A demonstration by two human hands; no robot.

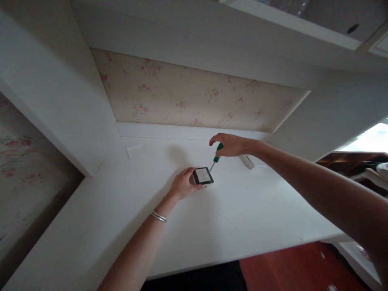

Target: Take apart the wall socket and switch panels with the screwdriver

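Note:
On the white tabletop sits a power socket (202, 175) with a pale face plate and a dark frame on a light box. My left hand (184, 184) grips it from the left side, thumb along the near edge and fingers at the far edge. A screwdriver (217, 155) with a green handle slants down, and its tip meets the right side of the socket's frame. My right hand (228, 145) is closed on top of the green handle, with some fingers curled above it. The screw under the tip is too small to make out.
A flat white piece (134, 151) lies at the back left of the tabletop (169, 250). Behind my right wrist rests a white block-like object (247, 162), partly hidden. Floral wallpaper, side panels and an overhead shelf enclose the space; red flooring shows below the front edge.

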